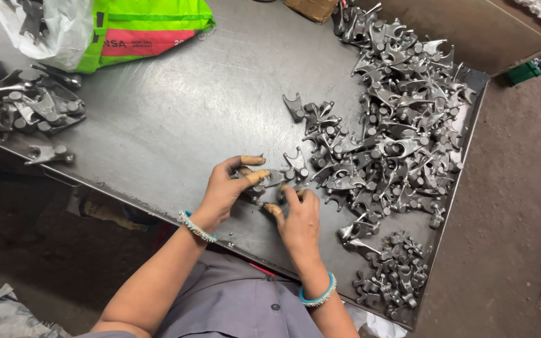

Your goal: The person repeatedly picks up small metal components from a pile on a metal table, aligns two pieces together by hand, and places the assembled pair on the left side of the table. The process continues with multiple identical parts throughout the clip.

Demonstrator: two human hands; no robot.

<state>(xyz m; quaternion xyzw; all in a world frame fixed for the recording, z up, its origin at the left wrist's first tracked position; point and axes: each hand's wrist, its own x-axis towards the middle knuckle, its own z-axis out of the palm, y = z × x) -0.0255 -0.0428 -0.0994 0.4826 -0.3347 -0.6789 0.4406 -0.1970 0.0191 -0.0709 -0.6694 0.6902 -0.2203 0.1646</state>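
Both hands meet at lower centre near the counter's (176,119) front edge: left hand (230,188) and right hand (298,219) pinch one small forked metal part (275,181). Bare steel lies open at upper left; a heap of parts (396,125) crowds the right edge.
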